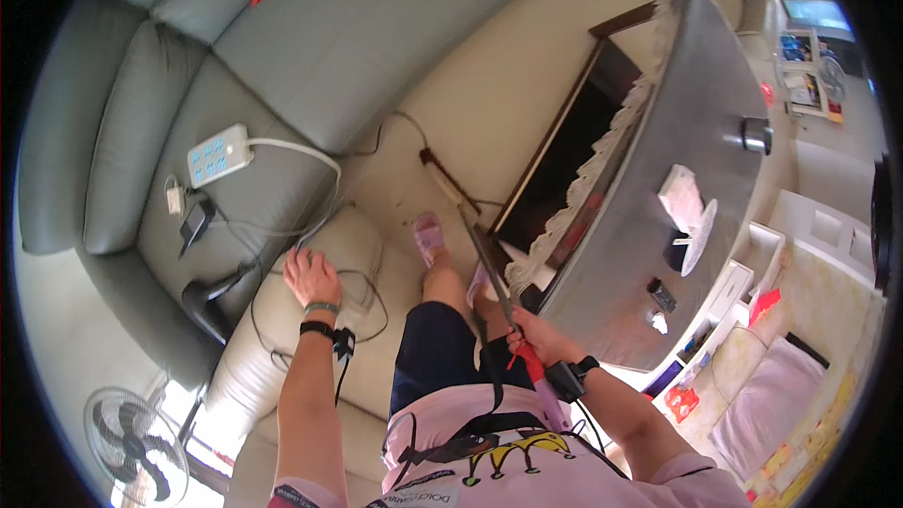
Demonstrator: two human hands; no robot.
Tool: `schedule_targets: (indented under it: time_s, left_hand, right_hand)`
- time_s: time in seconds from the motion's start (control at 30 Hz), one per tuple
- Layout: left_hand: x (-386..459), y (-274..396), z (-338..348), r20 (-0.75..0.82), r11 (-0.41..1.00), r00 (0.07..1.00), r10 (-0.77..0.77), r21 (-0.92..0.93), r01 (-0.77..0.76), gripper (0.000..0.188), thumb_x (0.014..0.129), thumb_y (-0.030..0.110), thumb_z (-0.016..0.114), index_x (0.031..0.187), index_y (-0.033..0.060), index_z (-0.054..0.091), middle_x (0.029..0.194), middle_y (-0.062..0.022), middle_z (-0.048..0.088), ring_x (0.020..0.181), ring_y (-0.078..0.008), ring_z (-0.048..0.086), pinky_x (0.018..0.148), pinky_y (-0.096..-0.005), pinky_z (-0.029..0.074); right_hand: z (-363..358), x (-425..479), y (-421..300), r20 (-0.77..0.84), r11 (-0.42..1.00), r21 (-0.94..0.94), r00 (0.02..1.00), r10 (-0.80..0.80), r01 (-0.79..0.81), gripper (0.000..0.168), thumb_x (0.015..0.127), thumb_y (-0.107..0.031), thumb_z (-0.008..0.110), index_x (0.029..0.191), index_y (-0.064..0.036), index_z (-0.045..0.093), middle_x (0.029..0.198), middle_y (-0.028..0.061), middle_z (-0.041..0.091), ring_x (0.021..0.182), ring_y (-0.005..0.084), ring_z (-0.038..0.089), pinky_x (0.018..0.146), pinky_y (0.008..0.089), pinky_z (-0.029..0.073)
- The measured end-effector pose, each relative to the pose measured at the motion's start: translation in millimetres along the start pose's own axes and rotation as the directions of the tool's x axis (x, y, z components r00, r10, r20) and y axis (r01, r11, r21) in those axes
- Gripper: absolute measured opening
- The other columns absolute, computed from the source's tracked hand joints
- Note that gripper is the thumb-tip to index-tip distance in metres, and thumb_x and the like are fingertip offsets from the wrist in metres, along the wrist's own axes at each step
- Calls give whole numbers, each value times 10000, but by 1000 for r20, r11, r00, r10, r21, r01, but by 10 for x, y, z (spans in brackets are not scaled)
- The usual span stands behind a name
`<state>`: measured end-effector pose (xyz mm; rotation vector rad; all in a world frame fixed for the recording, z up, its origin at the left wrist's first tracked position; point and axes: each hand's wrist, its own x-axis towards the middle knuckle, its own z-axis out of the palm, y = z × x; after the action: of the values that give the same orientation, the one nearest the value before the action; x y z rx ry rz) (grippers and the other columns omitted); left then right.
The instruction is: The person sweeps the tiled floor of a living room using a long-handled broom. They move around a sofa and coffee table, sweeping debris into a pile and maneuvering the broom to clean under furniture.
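My right hand is closed around the pole of a long-handled floor tool, just above its red and pink grip section. The tool slants away from me, and its narrow head meets the tiled floor between the sofa and the coffee table. Whether it is a broom or a mop I cannot tell. My left hand holds nothing, with its fingers apart over the leather footstool-like seat. A thin dark cable loops over that seat beside my hand.
A power strip, a black adapter and a black hair dryer lie on the grey leather sofa. The coffee table carries a cup, a tissue pack and a remote control. A fan stands behind left.
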<state>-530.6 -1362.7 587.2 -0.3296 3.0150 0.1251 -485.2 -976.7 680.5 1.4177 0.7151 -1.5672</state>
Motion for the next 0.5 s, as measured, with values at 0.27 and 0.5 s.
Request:
schedule_targets:
  time_s: [0.27,0.5]
  left_hand:
    - [17,188,-160,131,987,990,-56,158,35,239,766,201,512,976,111,582,1177,-94,473,1204,-303,327,1011,-455,199]
    - [-655,1054,377,433,996,897,85,-27,-82,185,794,238,490,866,104,594,881,-93,610,847,-230,592,653,-406,474]
  right_hand:
    - [-408,40,-327,145,995,98,989,4,-18,62,908,-179,411,905,-126,380,700,27,442,510,80,394,437,222,360]
    - [-610,-569,-466,292,985,142,946,-139,101,182,879,-155,489,1031,-135,391,697,12,449,484,72,386,425,223,355]
